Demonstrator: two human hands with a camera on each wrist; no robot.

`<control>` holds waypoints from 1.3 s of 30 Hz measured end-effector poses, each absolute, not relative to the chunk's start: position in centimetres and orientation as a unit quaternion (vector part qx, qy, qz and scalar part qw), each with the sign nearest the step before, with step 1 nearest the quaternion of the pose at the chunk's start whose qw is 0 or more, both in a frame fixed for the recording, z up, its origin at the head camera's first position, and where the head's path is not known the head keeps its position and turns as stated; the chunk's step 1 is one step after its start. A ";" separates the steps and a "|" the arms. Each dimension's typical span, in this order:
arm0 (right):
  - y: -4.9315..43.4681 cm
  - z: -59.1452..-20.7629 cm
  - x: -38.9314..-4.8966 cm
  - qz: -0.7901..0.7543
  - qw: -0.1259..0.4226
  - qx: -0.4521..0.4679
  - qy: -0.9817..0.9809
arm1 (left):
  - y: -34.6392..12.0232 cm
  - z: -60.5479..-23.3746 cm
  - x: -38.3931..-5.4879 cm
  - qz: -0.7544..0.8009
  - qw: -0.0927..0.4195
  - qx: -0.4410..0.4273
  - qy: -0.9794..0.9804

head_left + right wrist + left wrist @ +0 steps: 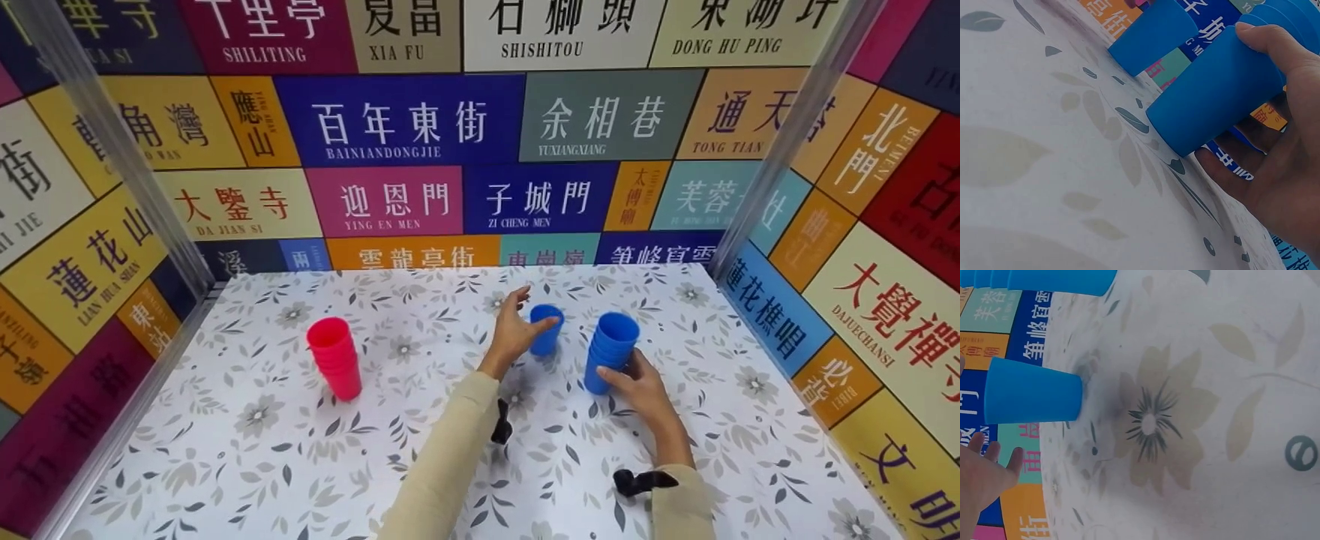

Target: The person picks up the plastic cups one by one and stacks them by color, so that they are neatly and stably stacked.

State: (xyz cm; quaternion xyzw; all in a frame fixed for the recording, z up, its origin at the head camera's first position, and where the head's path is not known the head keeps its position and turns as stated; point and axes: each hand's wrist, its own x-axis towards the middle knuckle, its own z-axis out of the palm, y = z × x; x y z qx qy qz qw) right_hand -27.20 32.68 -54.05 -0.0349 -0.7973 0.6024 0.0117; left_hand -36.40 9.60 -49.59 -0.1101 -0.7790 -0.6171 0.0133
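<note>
A single blue plastic cup (545,341) stands upright, mouth up, near the middle of the table. My left hand (516,330) is beside it on the left, fingers spread and straight, with the thumb overlapping the cup's rim in the head view. In the left wrist view, the fingers of the left hand (985,481) show next to the cup (1033,394). To the right stands a stack of blue cups (604,352). My right hand (637,386) grips this stack low on its side, thumb in front and fingers curled behind, as the right wrist view confirms on the stack (1216,93).
A stack of red cups (334,360) stands upright on the left of the table. White cloth with grey leaves and flowers covers the table (255,472). Walls of coloured sign panels (397,120) rise behind and on both sides, with clear corner posts (780,135).
</note>
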 end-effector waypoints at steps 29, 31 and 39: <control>32.6 -53.7 -27.4 0.599 0.006 -0.034 -0.800 | 11.4 -51.0 -36.3 -0.601 -0.011 -0.031 -0.798; 32.6 -53.7 -27.4 0.602 0.006 -0.032 -0.798 | 11.2 -51.1 -36.3 -0.606 -0.006 -0.033 -0.795; 32.7 -53.5 -27.1 0.587 -0.010 -0.050 -0.808 | 10.9 -50.9 -36.0 -0.614 -0.014 -0.047 -0.788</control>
